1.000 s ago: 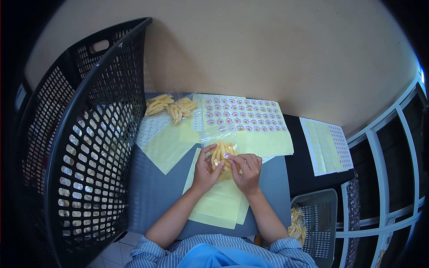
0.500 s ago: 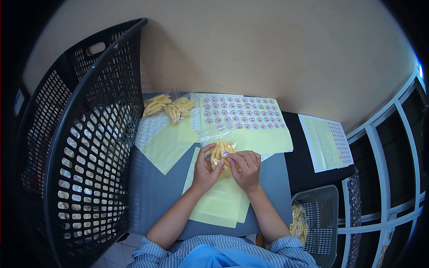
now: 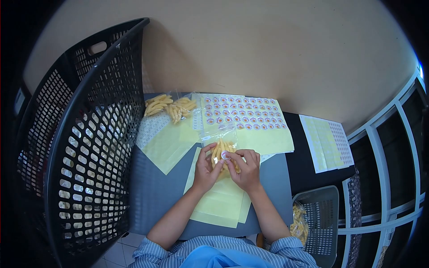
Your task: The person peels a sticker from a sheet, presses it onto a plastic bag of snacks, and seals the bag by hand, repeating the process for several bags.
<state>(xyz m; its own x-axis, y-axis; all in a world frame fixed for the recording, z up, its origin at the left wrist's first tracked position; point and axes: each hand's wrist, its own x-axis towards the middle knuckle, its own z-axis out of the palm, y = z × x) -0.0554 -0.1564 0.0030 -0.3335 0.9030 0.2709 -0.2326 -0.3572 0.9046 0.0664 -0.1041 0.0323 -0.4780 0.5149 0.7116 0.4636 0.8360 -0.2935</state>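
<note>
A clear plastic bag of yellow stick-shaped snacks [image 3: 218,145] lies in front of me over yellow backing sheets [image 3: 214,203]. My left hand [image 3: 206,172] grips the bag's left side, fingers at the edge and thumb on its front. On the bag's face is a small round sticker [image 3: 224,155]. My right hand [image 3: 245,167] has its thumb and index finger at this sticker, with the other fingers curled. Whether the sticker is fully flat on the plastic, I cannot tell. Beyond the bag lies a sheet of round stickers [image 3: 243,111].
Two filled snack bags [image 3: 181,108] lie at the table's back left. A tall black basket [image 3: 96,147] stands on the left. To the right are another sticker sheet [image 3: 328,143] on a black surface and a grey basket [image 3: 322,223] holding a snack bag.
My right thumb and index finger have shifted slightly on the sticker, and the sticker sits a little lower on the bag. My left hand keeps its hold.
</note>
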